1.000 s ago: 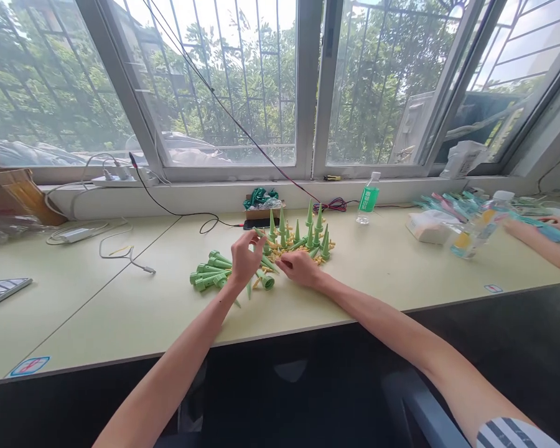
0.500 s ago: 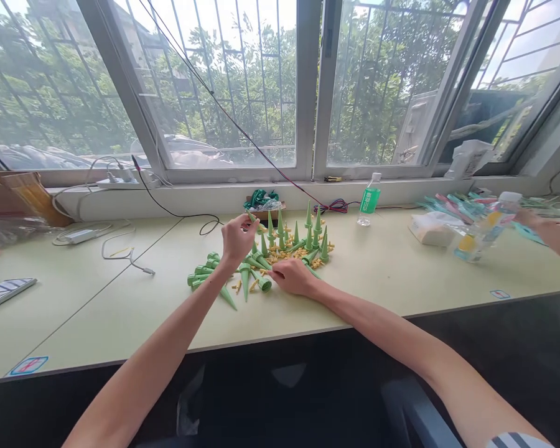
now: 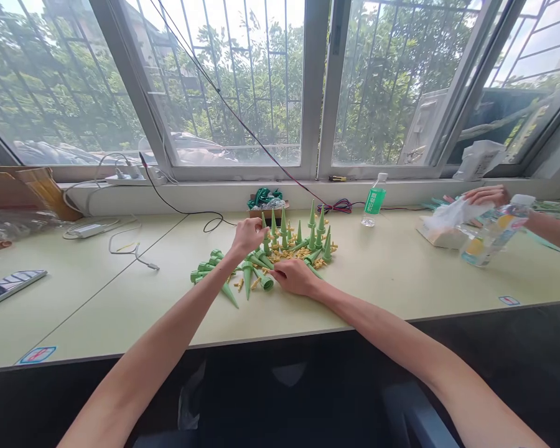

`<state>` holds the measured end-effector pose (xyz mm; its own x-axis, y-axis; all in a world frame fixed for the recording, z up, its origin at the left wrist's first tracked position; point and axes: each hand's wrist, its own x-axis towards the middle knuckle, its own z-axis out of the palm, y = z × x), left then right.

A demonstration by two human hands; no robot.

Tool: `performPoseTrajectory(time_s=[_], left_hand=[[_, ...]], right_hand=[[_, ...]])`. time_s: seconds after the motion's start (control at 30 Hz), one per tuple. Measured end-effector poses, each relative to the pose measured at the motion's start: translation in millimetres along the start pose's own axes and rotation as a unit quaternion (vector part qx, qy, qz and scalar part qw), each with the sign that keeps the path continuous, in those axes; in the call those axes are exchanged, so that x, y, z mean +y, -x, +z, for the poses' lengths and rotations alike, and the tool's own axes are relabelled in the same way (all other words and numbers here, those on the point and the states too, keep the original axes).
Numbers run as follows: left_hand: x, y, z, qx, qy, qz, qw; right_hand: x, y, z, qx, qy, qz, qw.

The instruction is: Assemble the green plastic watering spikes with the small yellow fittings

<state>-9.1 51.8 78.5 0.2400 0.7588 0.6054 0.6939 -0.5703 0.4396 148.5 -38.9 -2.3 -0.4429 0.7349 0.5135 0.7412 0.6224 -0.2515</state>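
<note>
My left hand [image 3: 249, 236] is closed around a green plastic spike [image 3: 264, 220], which stands point up at the back left of the standing group. Its lower part is hidden by my fingers. Low over the table's front side, my right hand [image 3: 295, 277] is closed, and a small yellow plastic piece [image 3: 267, 270] shows at its fingertips. Several green spikes [image 3: 327, 247] stand upright behind it, with a heap of yellow cross-shaped pieces [image 3: 293, 254] among them. More green spikes [image 3: 247, 279] lie on their sides to the left, their hollow caps towards various directions.
Behind the pile is a small box with green wrapping [image 3: 264, 199]. A green-labelled bottle [image 3: 374, 200] stands to the right. Further right, a co-worker's hand [image 3: 488, 195] is at a tissue pack [image 3: 441, 235] beside a large clear bottle [image 3: 497, 230]. A phone [image 3: 12, 289] and cables [image 3: 133, 249] lie left.
My left hand has moved right and slightly down, bringing its spike from tilted to upright beside the others. My right hand has barely moved. The co-worker's hand has reached the tissues.
</note>
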Motion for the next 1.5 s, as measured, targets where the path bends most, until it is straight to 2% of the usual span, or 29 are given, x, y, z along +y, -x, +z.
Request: performPoseTrajectory(time_s=[0.53, 0.73, 0.9, 1.0, 1.27, 1.4, 1.5], left_hand=[[-7, 11, 6.6, -0.028, -0.058, 0.004, 0.998], [-8, 23, 4.4, 0.029, -0.06, 0.043, 0.997], [4, 33, -8.3, 0.134, -0.053, 0.107, 0.984], [3, 44, -9.6, 0.159, -0.045, 0.124, 0.978], [-32, 70, 3.8, 0.062, -0.07, 0.098, 0.991], [-37, 70, 7.1, -0.017, -0.077, 0.092, 0.993], [-37, 70, 10.8, -0.056, -0.081, 0.079, 0.992]], right_hand=[[-2, 1, -1, -0.009, 0.007, 0.005, 1.0], [-2, 2, -1, -0.008, 0.006, 0.006, 1.0], [-4, 2, -2, -0.007, -0.003, 0.004, 1.0], [-5, 2, -3, -0.006, -0.001, 0.006, 1.0], [-3, 3, -1, -0.006, 0.015, -0.005, 1.0], [-1, 4, 1, -0.007, 0.022, -0.01, 1.0], [0, 5, 2, -0.007, 0.028, -0.011, 1.0]])
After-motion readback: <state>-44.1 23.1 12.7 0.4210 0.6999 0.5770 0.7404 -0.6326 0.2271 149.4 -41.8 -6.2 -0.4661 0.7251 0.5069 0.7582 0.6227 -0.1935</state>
